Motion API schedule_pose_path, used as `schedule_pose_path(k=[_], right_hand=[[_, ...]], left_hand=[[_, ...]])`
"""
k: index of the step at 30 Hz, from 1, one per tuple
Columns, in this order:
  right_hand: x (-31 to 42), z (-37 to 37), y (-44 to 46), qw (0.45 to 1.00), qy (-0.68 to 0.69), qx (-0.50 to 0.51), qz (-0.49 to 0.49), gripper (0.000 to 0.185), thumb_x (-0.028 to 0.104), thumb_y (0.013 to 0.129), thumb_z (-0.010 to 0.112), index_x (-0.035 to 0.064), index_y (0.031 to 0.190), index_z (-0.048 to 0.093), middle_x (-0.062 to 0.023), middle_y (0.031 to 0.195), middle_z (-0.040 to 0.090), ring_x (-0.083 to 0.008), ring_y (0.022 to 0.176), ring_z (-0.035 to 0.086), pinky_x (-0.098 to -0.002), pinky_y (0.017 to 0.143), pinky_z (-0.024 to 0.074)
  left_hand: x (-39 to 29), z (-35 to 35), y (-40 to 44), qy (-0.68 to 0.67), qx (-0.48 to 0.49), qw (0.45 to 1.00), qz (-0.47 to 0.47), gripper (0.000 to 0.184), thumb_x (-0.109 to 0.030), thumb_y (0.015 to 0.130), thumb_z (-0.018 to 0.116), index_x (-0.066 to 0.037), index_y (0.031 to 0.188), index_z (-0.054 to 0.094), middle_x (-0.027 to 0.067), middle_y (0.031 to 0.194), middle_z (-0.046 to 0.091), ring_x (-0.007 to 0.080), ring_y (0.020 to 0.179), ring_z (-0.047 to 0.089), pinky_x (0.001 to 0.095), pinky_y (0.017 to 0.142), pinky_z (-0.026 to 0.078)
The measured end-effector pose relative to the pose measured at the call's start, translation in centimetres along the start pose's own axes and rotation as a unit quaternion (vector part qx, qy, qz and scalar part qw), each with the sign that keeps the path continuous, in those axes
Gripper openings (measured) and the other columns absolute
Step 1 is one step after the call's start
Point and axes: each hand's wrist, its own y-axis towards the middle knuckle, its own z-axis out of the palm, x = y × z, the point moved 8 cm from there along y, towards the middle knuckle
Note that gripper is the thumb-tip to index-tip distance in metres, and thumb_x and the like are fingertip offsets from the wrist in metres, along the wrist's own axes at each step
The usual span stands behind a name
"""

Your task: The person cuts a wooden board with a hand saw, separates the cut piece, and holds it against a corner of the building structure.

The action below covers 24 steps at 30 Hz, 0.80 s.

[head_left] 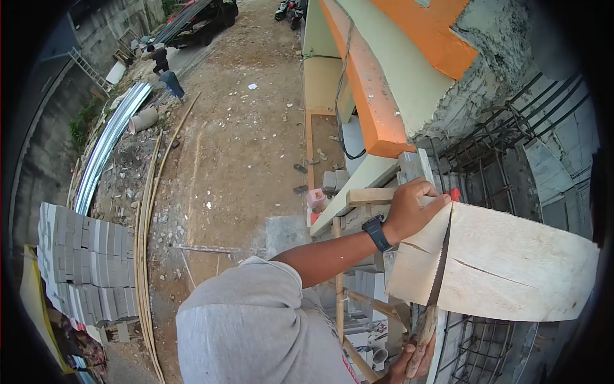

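My left hand (416, 208), with a black watch on its wrist, grips the top edge of a pale plywood sheet (518, 262). Its thumb lies beside the dark gap between that sheet and a narrower plywood piece (416, 262). A dark, toothed handsaw blade (440, 276) stands edge-on in this gap. Below the plywood, my right hand (404, 366) is closed around the saw's worn wooden handle (423, 339). A small red thing (455, 194) shows just past my left thumb; its kind is unclear.
Rebar (505, 173) juts out at the right, near an orange-edged wall (387, 137). Wooden scaffold poles (339, 281) stand beneath me. On the ground far below are stacked grey blocks (89, 262), long bamboo poles (146, 243), metal sheets (112, 144) and a person (171, 83).
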Motion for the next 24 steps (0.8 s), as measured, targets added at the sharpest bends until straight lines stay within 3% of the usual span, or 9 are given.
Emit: schedule_pose_path(k=[1, 3, 6, 9, 12, 16, 17, 20, 24], right_hand=[[-0.7, 0.1, -0.3, 0.998, 0.033, 0.044, 0.026, 0.06, 0.032, 0.1, 0.063, -0.0166, 0.133, 0.054, -0.031, 0.116, 0.068, -0.0396, 0.098, 0.072, -0.0429, 0.084, 0.0592], [-2.6, 0.2, -0.7, 0.997, 0.015, 0.067, 0.023, 0.06, 0.033, 0.099, 0.065, -0.0158, 0.133, 0.055, -0.0299, 0.116, 0.069, -0.0383, 0.099, 0.072, -0.0426, 0.085, 0.0586], [-2.6, 0.8, 0.1, 0.994, 0.078, 0.071, 0.033, 0.061, 0.035, 0.097, 0.068, -0.0148, 0.132, 0.057, -0.0283, 0.118, 0.069, -0.0368, 0.101, 0.072, -0.0416, 0.085, 0.0575], [-3.5, 0.1, -0.3, 0.985, 0.127, 0.102, 0.05, 0.064, 0.037, 0.096, 0.07, -0.0143, 0.132, 0.058, -0.028, 0.119, 0.07, -0.0369, 0.103, 0.072, -0.0414, 0.087, 0.0566], [-3.8, -0.5, -0.4, 0.982, 0.139, 0.127, 0.02, 0.067, 0.038, 0.095, 0.07, -0.0144, 0.134, 0.056, -0.0267, 0.115, 0.07, -0.0327, 0.093, 0.072, -0.0393, 0.08, 0.0572], [-3.0, -1.0, -0.5, 0.963, 0.194, 0.179, 0.05, 0.068, 0.038, 0.096, 0.068, -0.0136, 0.137, 0.054, -0.0218, 0.109, 0.071, -0.0194, 0.067, 0.066, -0.0314, 0.061, 0.054], [-2.3, -1.2, -0.5, 0.961, 0.219, 0.165, 0.036, 0.067, 0.039, 0.097, 0.067, -0.0112, 0.14, 0.052, -0.017, 0.105, 0.069, -0.0109, 0.057, 0.055, -0.0247, 0.052, 0.0455], [-1.0, -2.5, -0.1, 0.947, 0.25, 0.182, 0.083, 0.073, 0.044, 0.096, 0.068, -0.0108, 0.141, 0.052, -0.0163, 0.117, 0.067, -0.0091, 0.064, 0.055, -0.0222, 0.049, 0.0404], [1.1, -2.8, 0.1, 0.937, 0.215, 0.261, 0.088, 0.058, 0.029, 0.097, 0.069, -0.0082, 0.14, 0.054, -0.0194, 0.12, 0.068, -0.0169, 0.073, 0.065, -0.0259, 0.062, 0.0516]], left_hand=[[0.4, -0.6, -0.5, -0.012, -0.004, 1.0, -0.01, 0.025, -0.02, 0.089, 0.079, 0.002, 0.082, 0.068, 0.0081, 0.079, 0.066, 0.0159, 0.075, 0.062, 0.0315, 0.071, 0.049], [2.1, -1.8, -1.9, -0.01, -0.015, 0.998, -0.058, 0.022, -0.018, 0.091, 0.078, -0.001, 0.1, 0.068, 0.0027, 0.094, 0.07, 0.0126, 0.084, 0.065, 0.0304, 0.079, 0.053], [5.8, -3.2, -7.0, -0.205, -0.118, 0.949, -0.207, 0.03, -0.02, 0.091, 0.078, -0.002, 0.111, 0.064, 0.0039, 0.106, 0.07, 0.013, 0.096, 0.068, 0.0323, 0.087, 0.056], [6.9, -2.4, -13.0, -0.326, -0.066, 0.88, -0.338, 0.037, -0.021, 0.093, 0.077, -0.003, 0.121, 0.061, 0.0075, 0.115, 0.07, 0.0138, 0.104, 0.068, 0.0339, 0.093, 0.057], [4.8, 0.5, -18.8, -0.348, 0.008, 0.859, -0.374, 0.039, -0.021, 0.094, 0.077, -0.002, 0.125, 0.062, 0.0095, 0.12, 0.07, 0.0159, 0.105, 0.069, 0.0341, 0.09, 0.058], [4.8, 0.6, -21.5, -0.347, -0.057, 0.87, -0.345, 0.043, -0.021, 0.092, 0.079, 0.0, 0.125, 0.061, 0.0119, 0.118, 0.071, 0.0167, 0.103, 0.07, 0.0341, 0.089, 0.058], [4.4, 0.4, -21.9, -0.341, -0.07, 0.878, -0.329, 0.041, -0.02, 0.093, 0.078, -0.001, 0.125, 0.062, 0.0105, 0.118, 0.071, 0.0167, 0.102, 0.07, 0.0344, 0.088, 0.059], [3.6, 0.2, -24.7, -0.33, -0.133, 0.88, -0.316, 0.039, -0.019, 0.093, 0.077, -0.001, 0.125, 0.063, 0.0094, 0.116, 0.072, 0.0167, 0.099, 0.07, 0.0346, 0.087, 0.059], [4.5, 0.6, -27.7, -0.335, -0.148, 0.865, -0.343, 0.04, -0.022, 0.093, 0.077, 0.001, 0.123, 0.063, 0.0118, 0.113, 0.072, 0.0181, 0.097, 0.071, 0.0356, 0.085, 0.06]])
